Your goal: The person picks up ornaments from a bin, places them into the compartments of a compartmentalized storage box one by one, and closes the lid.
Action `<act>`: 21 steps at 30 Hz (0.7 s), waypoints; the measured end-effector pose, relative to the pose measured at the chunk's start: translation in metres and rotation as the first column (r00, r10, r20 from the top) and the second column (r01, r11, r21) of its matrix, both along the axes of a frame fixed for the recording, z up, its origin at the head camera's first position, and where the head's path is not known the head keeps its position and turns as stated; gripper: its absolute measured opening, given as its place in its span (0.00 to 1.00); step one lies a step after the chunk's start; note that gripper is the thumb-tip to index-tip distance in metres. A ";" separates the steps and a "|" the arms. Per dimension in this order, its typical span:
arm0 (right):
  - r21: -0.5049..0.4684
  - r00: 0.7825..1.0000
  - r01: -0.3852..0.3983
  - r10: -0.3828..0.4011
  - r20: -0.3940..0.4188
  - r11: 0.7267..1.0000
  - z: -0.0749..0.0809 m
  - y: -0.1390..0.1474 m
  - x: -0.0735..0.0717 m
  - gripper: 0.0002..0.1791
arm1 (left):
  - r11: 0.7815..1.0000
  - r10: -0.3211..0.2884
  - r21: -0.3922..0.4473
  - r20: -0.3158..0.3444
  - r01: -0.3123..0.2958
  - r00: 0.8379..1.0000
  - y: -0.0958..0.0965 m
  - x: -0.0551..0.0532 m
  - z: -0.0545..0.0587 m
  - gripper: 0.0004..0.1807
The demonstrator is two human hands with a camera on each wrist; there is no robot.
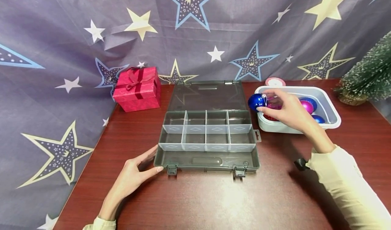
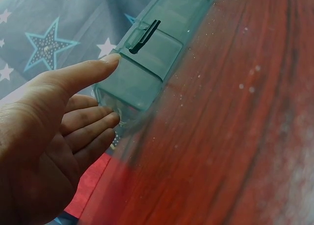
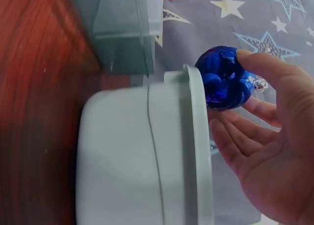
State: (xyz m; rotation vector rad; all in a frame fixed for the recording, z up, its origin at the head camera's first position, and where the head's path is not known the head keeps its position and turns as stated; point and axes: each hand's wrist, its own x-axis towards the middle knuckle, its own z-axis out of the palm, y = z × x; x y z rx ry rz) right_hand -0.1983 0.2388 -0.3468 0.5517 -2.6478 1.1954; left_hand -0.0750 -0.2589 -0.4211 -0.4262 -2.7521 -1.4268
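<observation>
In the head view my right hand (image 1: 290,109) pinches a shiny blue Christmas ball (image 1: 256,102) between thumb and fingers. The ball, with its silver cap (image 3: 259,83) toward the palm, is above the left rim of a white plastic tub (image 1: 334,121). More baubles lie in the tub, including a pink one (image 1: 306,106) and a blue one (image 1: 318,119). My left hand (image 1: 131,175) rests at the front left corner of a see-through grey compartment box (image 1: 206,160), its fingers fairly straight and its thumb against the corner. The box's lid (image 1: 209,97) is laid back.
A red gift box (image 1: 137,89) with a bow stands at the back left. Behind the tub is a pink-and-white roll (image 1: 275,82). A small frosted tree (image 1: 366,70) stands at the right, and a star-patterned cloth (image 1: 213,36) hangs behind the wooden table (image 1: 195,202).
</observation>
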 end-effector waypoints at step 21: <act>0.207 0.985 -0.173 0.174 0.015 0.963 -0.001 -0.026 -0.008 0.27 | 1.000 -0.003 0.029 0.007 0.003 1.000 -0.001 -0.001 -0.003 0.38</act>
